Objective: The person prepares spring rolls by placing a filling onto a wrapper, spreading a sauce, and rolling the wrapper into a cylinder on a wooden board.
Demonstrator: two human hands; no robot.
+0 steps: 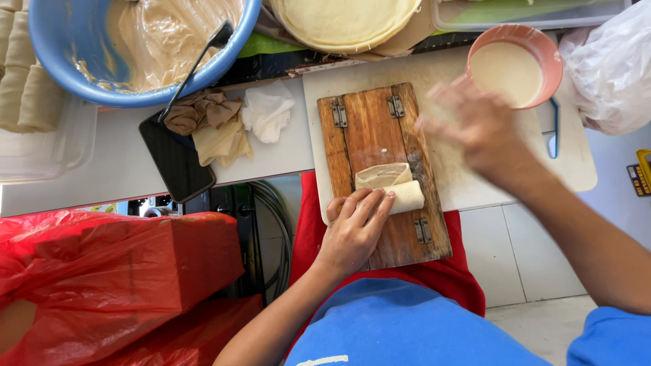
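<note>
My left hand (pixel 356 227) presses its fingers flat on a pale rolled wrapper (pixel 395 186) that lies on a hinged wooden board (pixel 369 125); the roll's loose flap points away from me. My right hand (pixel 475 125) is blurred in the air over the board's right edge, just below a pink bowl (pixel 519 68) of creamy white paste, with nothing visible in it. A white cutting board (pixel 468 183) lies under the wooden board.
A blue basin (pixel 61 47) of beige filling with a dark spoon (pixel 196 61) sits far left, a stack of round wrappers (pixel 346 24) at the top. Crumpled cloths (pixel 217 125), a black phone (pixel 173 163), finished rolls (pixel 24 81), red bags (pixel 102 278) and a white bag (pixel 610 68) surround.
</note>
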